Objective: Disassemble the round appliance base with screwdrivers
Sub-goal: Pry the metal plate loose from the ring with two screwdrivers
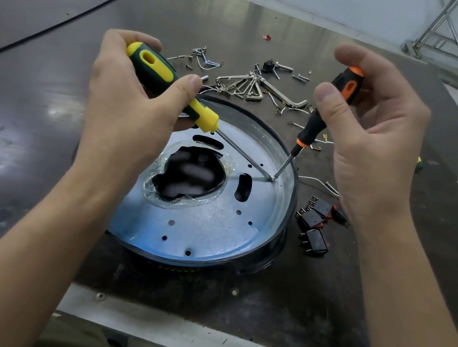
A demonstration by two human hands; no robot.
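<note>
Base: round base (206,224) lies on table (54,81), between the hands.
Left hand (130,101): grips yellow screwdriver (172,87).
Right hand (374,138): grips orange screwdriver (324,110).
Advice: both tips meet near the right rim; press straight, lever slowly.

Both bare forearms are reaching in from below. Left hand (130,101) is gripping yellow-green screwdriver (203,118), thumb lying along handle. Right hand (379,145) is pinching orange-black screwdriver (316,124) between thumb and curled fingers.

The round base (211,231) lies flat, silvery plate up; a yellow-green screwdriver (160,69) and a black-orange screwdriver (319,122) slant onto it. Their tips meet near its right rim.
</note>
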